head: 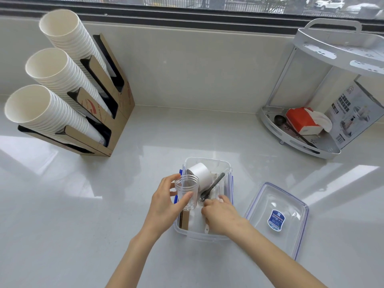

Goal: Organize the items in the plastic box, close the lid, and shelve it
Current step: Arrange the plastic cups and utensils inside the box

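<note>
A clear plastic box (207, 161) with blue latches stands open on the counter in front of me. Inside lie a white paper cup (200, 173) on its side, a black spoon (215, 183), a brown cardboard piece (184, 220) and a white utensil (206, 228). My left hand (165, 206) grips a clear plastic jar (186, 192) over the box's left side. My right hand (220, 215) reaches into the box, fingertips pinched at the black spoon's near end. The clear lid (277, 220), blue-rimmed with a blue label, lies upside down to the right of the box.
A cardboard dispenser (116, 113) with three stacks of white paper cups stands at the back left. A white two-tier corner shelf (301, 125) at the back right holds a red tissue pack (301, 120) and a dark scoop. A printed carton (353, 113) stands beside it.
</note>
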Available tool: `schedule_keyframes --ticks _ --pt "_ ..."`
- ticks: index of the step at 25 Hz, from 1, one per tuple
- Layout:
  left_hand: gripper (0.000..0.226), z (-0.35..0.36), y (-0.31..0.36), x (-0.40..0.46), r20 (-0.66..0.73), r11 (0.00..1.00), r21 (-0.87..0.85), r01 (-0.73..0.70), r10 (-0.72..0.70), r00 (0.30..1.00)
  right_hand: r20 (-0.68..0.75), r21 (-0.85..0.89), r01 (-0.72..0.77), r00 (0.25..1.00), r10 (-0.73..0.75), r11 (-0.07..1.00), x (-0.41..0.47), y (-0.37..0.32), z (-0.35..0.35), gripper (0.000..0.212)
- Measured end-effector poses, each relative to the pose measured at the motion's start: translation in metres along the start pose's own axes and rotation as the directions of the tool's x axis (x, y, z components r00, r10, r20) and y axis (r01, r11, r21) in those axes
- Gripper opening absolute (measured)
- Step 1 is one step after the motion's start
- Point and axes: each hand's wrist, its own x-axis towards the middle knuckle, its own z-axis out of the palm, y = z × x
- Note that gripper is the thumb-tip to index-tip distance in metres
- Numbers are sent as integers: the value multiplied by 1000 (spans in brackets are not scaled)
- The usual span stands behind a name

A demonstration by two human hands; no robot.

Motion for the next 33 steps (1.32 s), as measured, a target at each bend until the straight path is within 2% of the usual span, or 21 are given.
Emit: schedule_keyframes --ticks 4,7,8,10,12,13,14,15,17,21,26,33 --pt "44 4 0 -2 10 1000 4 8 -8 1000 62 -106 -39 997 45 994 -3 9 0 33" --pt "44 7 0 -3 29 1000 24 5 -6 1000 41 -81 -40 998 43 996 -7 10 1 33" --pt "44 7 0 -4 32 999 36 -2 0 999 -3 -13 -47 999 47 999 -8 10 0 33" --pt "44 9 -1 -3 29 998 58 -16 15 999 -164 282 -38 983 87 959 -10 11 -6 34" --pt "45 12 -1 -3 18 998 68 -11 10 1000 -327 624 58 925 193 779 -13 15 -13 31" --pt "45 13 -1 -3 16 997 76 -7 6 1000 -377 726 135 898 226 675 -16 16 -16 30" --pt "45 15 0 -3 14 996 94 -8 7 1000 -415 774 212 881 226 596 -20 17 -19 31" --pt "44 17 1 -3 16 993 119 -16 14 1000 -445 782 271 874 197 561 -23 17 -22 33" --pt "43 21 2 -3 40 986 163 -29 22 999 -472 739 319 873 119 593 -25 18 -22 28" --pt "41 25 -4 -4 152 941 336 -45 -7 988 -412 724 250 904 113 643 -22 23 -13 13" --pt "34 24 -11 -6 235 825 547 -142 11 972 -311 720 209 949 39 662 -21 20 -9 16" --pt "30 22 -12 -7 282 717 663 -216 28 959 -213 692 95 974 77 716 -12 13 -11 20"
